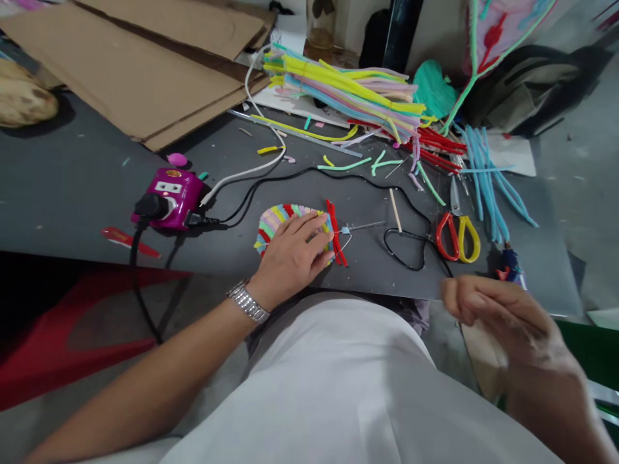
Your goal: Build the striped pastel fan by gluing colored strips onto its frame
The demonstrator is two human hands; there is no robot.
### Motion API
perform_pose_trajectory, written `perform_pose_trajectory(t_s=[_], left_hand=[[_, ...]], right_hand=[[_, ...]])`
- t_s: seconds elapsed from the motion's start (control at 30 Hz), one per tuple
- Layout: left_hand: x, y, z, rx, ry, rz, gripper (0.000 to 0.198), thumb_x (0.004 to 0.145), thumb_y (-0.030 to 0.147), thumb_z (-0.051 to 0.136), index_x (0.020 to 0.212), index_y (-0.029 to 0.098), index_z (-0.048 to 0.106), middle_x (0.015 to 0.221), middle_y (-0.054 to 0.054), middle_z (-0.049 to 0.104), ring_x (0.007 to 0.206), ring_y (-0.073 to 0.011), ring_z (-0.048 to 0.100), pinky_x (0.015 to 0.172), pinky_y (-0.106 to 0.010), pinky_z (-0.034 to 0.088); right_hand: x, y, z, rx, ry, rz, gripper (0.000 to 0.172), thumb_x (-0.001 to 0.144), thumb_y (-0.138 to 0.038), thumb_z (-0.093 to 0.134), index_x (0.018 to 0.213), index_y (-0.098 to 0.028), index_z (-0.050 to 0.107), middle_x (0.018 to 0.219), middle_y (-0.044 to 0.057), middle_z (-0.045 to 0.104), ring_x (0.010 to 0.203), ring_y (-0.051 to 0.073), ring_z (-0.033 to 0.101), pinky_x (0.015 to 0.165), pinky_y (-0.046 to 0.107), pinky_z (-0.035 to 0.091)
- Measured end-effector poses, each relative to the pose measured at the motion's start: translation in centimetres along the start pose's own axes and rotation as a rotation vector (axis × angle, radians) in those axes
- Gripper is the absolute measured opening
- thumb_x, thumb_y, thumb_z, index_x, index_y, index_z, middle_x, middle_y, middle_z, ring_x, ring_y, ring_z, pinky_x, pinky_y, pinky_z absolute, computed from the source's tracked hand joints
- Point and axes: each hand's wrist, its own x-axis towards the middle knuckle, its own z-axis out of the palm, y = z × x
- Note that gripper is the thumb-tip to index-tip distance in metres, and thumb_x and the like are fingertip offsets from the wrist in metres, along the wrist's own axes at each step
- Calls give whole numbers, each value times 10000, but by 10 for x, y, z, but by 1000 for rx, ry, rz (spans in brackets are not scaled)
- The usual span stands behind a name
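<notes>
My left hand [296, 250], with a metal watch on its wrist, lies flat with fingers stretched over a striped piece made of coloured pipe cleaners [271, 225]. The palm covers much of that piece. Red pipe cleaner lengths [337, 235] lie at its right end, beside a thin grey stick [367, 225] with a pale blue tip. My right hand [471, 299] is raised near the table's front edge, slightly blurred, its fingers curled together. Whatever they hold, if anything, I cannot make out. Just beyond it are red-and-yellow-handled scissors [457, 235] and a blue glue gun [512, 267].
A purple power socket box [176, 196] with black plugs stands at left. Its black cord [358, 175] loops across the grey table. Bundled pipe cleaners [348, 87] and cardboard sheets [145, 71] lie at the back. Blue pipe cleaners [488, 180] spread at right; a red cutter [130, 241] lies front left.
</notes>
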Motion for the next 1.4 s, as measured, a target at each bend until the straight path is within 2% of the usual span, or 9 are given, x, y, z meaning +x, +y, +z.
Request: perform_pose_trajectory(t_s=[0.13,0.23,0.3,0.4,0.5,0.57,0.93,1.1,1.4], left_hand=[[1,-1,-1,15,-16,20,242,1028,271,591,1191,141,715,1441,-194,657,1410,-362,567,1178,-584,489],[1,-1,0,9,-23,11,270,1035,317,576,1180,145,725,1433,-195,664,1394,-366,574,1168,-589,493],[2,-2,1,-4,-27,-1,271,1031,331,583,1173,157,734,1431,-190,668,1383,-364,582,1166,-597,491],[1,-3,3,-29,-20,-20,255,1014,320,609,1179,177,740,1435,-178,670,1381,-353,587,1170,-609,482],[1,-4,4,-31,-18,-27,265,1007,311,625,1205,174,736,1446,-177,664,1384,-345,586,1180,-606,472],[1,-3,3,-27,-23,-26,269,1005,303,627,1214,173,734,1449,-176,662,1391,-344,583,1180,-601,472],[1,-3,4,-10,-28,-24,268,1011,300,608,1214,166,720,1463,-170,654,1407,-348,563,1170,-581,478],[1,-1,4,-18,-5,-30,255,1006,288,617,1201,165,728,1453,-170,663,1392,-350,577,1156,-575,488],[1,-2,5,-22,4,-11,239,1020,284,608,1190,160,721,1431,-171,671,1395,-341,580,1167,-571,480]], right_hand=[[-46,33,-34,-611,478,138,202,834,-503,761,919,-320,741,865,57,741,699,259,640,541,377,454],[-53,55,-24,-779,657,-37,46,865,-399,722,897,-377,747,817,67,746,686,265,666,602,432,467],[-38,62,5,-776,630,-262,73,915,-307,680,919,-337,746,872,81,760,798,279,707,722,454,512],[7,62,64,-830,434,-527,126,970,-224,625,948,-245,747,941,86,770,878,259,696,781,435,485],[52,59,108,-932,337,-697,142,998,-218,626,929,-202,749,958,83,759,869,238,633,750,405,407],[73,60,122,-968,313,-717,132,1002,-238,639,956,-187,752,979,89,750,896,244,603,765,401,380],[84,73,125,-985,251,-663,259,1061,-199,555,907,-189,762,940,75,709,868,211,529,757,379,316],[84,69,125,-992,283,-693,227,1049,-191,556,1064,-194,783,1023,90,724,928,225,544,787,383,356],[81,70,123,-1016,157,-764,229,1042,-237,594,1201,-177,747,1153,114,759,1085,255,601,894,422,412]])
